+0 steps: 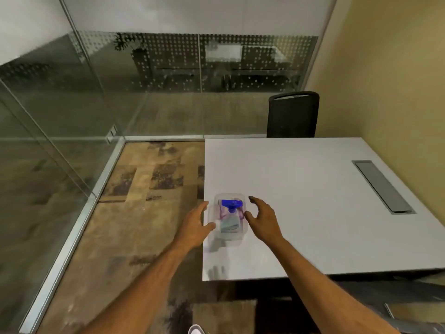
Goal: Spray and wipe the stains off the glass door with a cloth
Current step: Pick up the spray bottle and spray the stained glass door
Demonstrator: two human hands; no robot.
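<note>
With both hands spread, left hand (196, 225) and right hand (261, 216) flanking the clear tub (230, 235) holding the spray bottle (230, 213) at the worktop (301, 189) edge, a nudge-off was risked.

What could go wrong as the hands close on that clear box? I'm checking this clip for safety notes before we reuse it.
1. The clear plastic box sits close to the left edge of the white table, so a nudge from the left hand might push it towards the floor.
2. The spray bottle with the blue nozzle lies loose inside and may shift if the box tilts.
3. The right hand is open and not yet gripping; the smooth walls could slip.
</note>
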